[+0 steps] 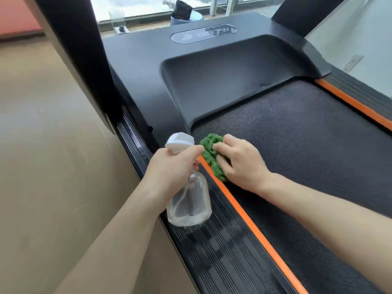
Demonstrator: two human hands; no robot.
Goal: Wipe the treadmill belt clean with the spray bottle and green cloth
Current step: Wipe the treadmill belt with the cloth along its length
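Low in the frame's centre, the right hand (241,162) presses the bunched green cloth (211,154) onto the treadmill belt (297,134) — just left, the left hand (171,166) grips the spray bottle (188,200) over the side rail (212,251).

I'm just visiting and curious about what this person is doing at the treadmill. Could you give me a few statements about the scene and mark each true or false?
1. The left hand holds the spray bottle. True.
2. The green cloth lies on the floor. False: it is on the treadmill belt, under the right hand.
3. The spray bottle is dark blue. False: it is clear with a white spray head.
4. An orange strip runs along the belt's edge. True.
5. The cloth is at the belt's far right edge. False: it is at the left edge, near the bottle.
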